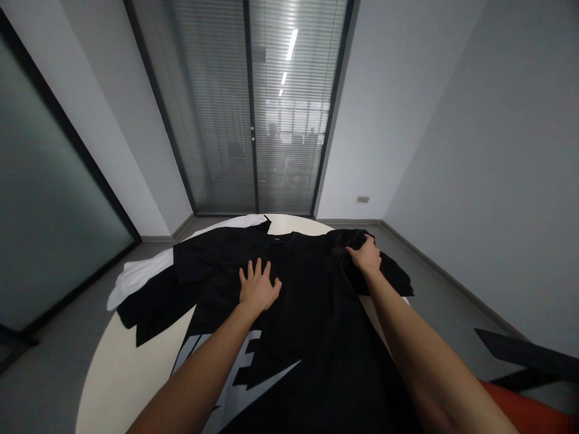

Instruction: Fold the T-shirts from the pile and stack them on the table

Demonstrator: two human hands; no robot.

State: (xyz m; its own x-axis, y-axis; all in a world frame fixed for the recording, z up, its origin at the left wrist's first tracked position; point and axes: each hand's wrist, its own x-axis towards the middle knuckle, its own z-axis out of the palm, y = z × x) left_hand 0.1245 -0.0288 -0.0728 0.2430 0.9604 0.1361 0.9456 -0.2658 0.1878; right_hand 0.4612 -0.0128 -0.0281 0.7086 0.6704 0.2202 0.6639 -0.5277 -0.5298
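A black T-shirt (312,301) with a large grey print lies spread over the round table, its neckline toward the far edge. My left hand (259,288) rests flat on the shirt's chest with the fingers spread. At the shirt's right shoulder, my right hand (367,255) is closed on the bunched black fabric, thumb pointing left. The right sleeve hangs in folds beyond that hand, near the table's edge. The shirt's lower part runs out of view beneath my forearms.
White clothing (143,272) lies at the table's left and far edges, partly under black cloth. The pale tabletop (120,367) shows at the left. An orange-red chair (525,404) with a black armrest stands at the lower right. A glass partition (226,120) is ahead.
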